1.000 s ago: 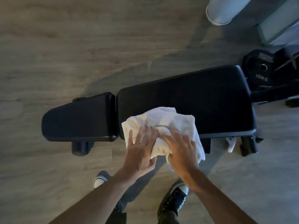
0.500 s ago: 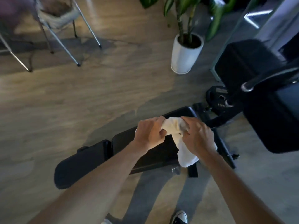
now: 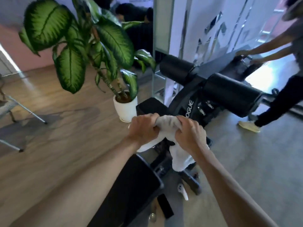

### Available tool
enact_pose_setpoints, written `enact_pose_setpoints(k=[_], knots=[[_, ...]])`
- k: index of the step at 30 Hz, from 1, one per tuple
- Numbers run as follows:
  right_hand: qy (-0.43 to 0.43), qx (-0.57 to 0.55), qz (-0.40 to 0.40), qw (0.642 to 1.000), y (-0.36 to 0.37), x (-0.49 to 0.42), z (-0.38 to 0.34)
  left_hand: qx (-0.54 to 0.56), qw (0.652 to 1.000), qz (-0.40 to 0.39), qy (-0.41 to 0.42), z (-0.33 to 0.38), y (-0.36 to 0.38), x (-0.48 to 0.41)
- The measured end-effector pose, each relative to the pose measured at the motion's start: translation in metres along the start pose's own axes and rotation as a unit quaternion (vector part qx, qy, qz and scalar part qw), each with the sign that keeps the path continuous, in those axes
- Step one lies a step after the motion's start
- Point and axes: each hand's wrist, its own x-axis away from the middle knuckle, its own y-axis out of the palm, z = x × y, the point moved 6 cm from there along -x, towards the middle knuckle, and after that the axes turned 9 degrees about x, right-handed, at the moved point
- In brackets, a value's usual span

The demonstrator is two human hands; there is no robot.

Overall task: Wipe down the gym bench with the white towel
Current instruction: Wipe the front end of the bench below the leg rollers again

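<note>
The white towel (image 3: 167,126) is bunched up and held in the air between both hands, with a loose end hanging down under my right hand. My left hand (image 3: 143,128) grips its left part in a fist. My right hand (image 3: 190,134) grips its right part. The black gym bench (image 3: 131,185) lies below my forearms at the bottom centre, its pad largely hidden by my left arm. The towel hangs above the bench and does not touch the pad.
A large potted plant in a white pot (image 3: 125,108) stands just beyond my hands. A black machine with roller pads (image 3: 229,94) fills the right. Another person (image 3: 278,89) stands at far right. Metal chair legs (image 3: 24,112) are at left.
The towel came off the bench pad and both hands lifted it, bunching it tighter. The view swung up from the bench to the room ahead.
</note>
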Motion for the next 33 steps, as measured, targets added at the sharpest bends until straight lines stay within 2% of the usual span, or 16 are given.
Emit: enact_pose_setpoints(k=[7,11,12,14,17,19,21,24,26,28,30,31,33], knots=[[0.053,0.031,0.127,0.990,-0.100,-0.062,0.079,0.014,0.992,0.051,0.111,0.105,0.003,-0.128],[0.047,0.029,0.181,0.982,-0.103,-0.074,0.108,0.024,0.985,0.056,0.163,0.121,0.027,-0.153],[0.043,0.031,0.173,0.984,-0.089,-0.072,0.113,0.021,0.983,0.041,0.176,0.116,0.040,-0.151],[0.040,0.039,0.124,0.991,-0.044,-0.058,0.119,0.003,0.982,-0.072,0.176,0.093,0.078,-0.137],[0.030,0.031,-0.040,0.998,0.044,-0.022,0.118,-0.075,0.938,-0.290,0.173,0.049,0.137,-0.084],[0.025,0.053,-0.144,0.988,0.093,0.005,0.114,-0.124,0.909,-0.347,0.195,0.034,0.160,-0.052],[0.021,0.075,-0.149,0.986,0.111,0.016,0.110,-0.125,0.907,-0.352,0.194,0.032,0.171,-0.041],[0.022,0.057,-0.075,0.995,0.102,0.007,0.110,0.003,0.950,-0.297,0.094,0.039,0.160,-0.059],[0.033,0.007,-0.013,0.999,0.090,-0.006,0.119,0.050,0.966,-0.239,0.092,0.049,0.154,-0.068],[0.056,-0.029,-0.025,0.998,0.090,-0.018,0.129,0.072,0.967,-0.217,0.116,0.057,0.166,-0.068],[0.058,-0.023,-0.061,0.996,0.099,-0.027,0.136,0.027,0.970,-0.211,0.121,0.059,0.183,-0.065],[0.047,-0.004,-0.085,0.995,0.105,-0.031,0.138,-0.048,0.966,-0.225,0.122,0.056,0.192,-0.063],[0.027,0.046,-0.146,0.988,0.121,-0.035,0.142,-0.199,0.934,-0.268,0.131,0.044,0.210,-0.054]])
